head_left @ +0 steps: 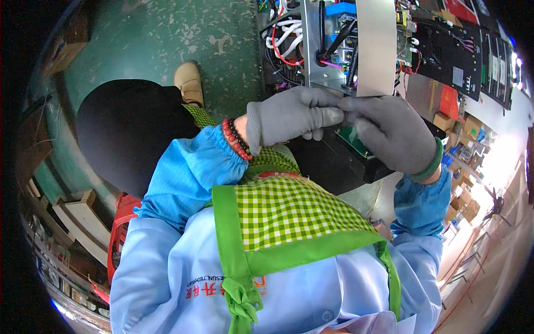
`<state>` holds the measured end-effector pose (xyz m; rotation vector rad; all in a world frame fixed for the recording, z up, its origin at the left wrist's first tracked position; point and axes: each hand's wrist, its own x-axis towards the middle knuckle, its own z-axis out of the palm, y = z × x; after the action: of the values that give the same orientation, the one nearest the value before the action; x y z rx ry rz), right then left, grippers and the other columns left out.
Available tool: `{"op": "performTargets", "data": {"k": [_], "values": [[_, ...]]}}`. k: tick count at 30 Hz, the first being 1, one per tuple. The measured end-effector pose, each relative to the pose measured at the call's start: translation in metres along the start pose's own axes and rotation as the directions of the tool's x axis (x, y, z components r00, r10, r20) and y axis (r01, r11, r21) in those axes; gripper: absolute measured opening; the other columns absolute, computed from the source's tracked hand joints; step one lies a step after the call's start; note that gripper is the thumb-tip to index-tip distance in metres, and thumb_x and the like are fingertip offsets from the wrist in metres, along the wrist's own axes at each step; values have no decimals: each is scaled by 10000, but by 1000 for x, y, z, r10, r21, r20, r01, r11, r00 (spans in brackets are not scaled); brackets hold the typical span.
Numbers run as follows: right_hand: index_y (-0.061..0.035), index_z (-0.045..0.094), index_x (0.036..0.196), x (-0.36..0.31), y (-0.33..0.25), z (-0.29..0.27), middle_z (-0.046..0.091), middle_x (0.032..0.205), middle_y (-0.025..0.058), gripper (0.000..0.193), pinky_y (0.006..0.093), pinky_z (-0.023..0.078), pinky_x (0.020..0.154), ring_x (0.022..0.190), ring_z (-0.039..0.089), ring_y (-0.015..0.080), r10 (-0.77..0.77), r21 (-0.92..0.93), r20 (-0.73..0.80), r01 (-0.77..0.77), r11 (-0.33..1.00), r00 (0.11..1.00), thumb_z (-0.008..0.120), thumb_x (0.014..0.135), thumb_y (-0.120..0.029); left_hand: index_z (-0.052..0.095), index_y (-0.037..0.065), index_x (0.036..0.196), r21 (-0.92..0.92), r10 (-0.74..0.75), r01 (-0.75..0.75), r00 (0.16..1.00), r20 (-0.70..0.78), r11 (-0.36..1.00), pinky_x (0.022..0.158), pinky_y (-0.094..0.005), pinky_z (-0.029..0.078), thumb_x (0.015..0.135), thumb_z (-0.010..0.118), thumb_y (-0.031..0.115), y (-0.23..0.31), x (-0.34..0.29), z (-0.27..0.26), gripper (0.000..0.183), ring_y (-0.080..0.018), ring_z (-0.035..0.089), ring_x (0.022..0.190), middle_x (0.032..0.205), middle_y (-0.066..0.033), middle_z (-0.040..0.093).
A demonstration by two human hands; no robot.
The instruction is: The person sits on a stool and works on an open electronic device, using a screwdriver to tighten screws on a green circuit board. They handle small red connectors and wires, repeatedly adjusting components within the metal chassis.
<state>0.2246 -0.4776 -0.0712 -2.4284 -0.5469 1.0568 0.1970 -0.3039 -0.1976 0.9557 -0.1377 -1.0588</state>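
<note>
My left hand, in a grey work glove, has its fingers bent and closed, with its thumb pointing right. The gloved right hand meets it fingertip to fingertip, its own fingers curled together. What they pinch, if anything, is too small or hidden to make out. Just beyond them stands an open metal chassis with black cables and a purple wire. A flat beige metal strip runs across it toward my fingertips. Below the hands, part of a green circuit board shows, partly covered by the right hand.
White and red wires bunch at the chassis's left side. To the right lie a black panel and cardboard boxes. A red plastic chair stands at left. The green floor is worn.
</note>
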Motion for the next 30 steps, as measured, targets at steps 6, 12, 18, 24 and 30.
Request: {"op": "performTargets", "data": {"k": [6,12,18,24,30], "values": [[-22,627,1064,0,6,3,628,849,213,314,445,493,717,786,612,387,-86,-9,-53,85,996,995,491,796,-112,665,37,1065,41,44,-42,998,-41,998,574,-236,457,847,699,335,-2,6,5,371,-74,523,648,802,-2,620],[-35,633,1058,2,-1,2,628,846,210,302,443,493,707,785,613,384,7,-57,-34,-9,998,999,489,805,-116,665,33,1052,-134,3,14,992,125,991,583,-222,446,871,673,319,-3,6,-8,338,-65,509,642,796,18,611],[-39,638,1049,0,6,4,632,870,204,296,442,493,714,808,616,377,-48,-23,-50,47,999,998,496,797,-105,674,21,982,30,56,-55,998,-10,998,553,-232,448,820,726,350,-13,11,0,371,-82,532,624,752,0,601],[-52,640,1069,-2,6,4,630,890,213,319,450,489,723,806,613,383,-22,-18,-55,21,1000,998,493,791,-102,680,48,1014,11,31,-30,997,-65,999,531,-221,432,803,740,367,-6,9,4,387,-73,516,597,740,6,604],[-70,651,1077,3,-5,-1,627,869,214,325,439,494,712,788,611,389,53,-19,9,-53,998,999,486,799,-104,662,53,1101,-84,8,0,995,95,996,586,-214,452,846,700,332,-3,6,-9,379,-76,514,639,840,15,632]]}}
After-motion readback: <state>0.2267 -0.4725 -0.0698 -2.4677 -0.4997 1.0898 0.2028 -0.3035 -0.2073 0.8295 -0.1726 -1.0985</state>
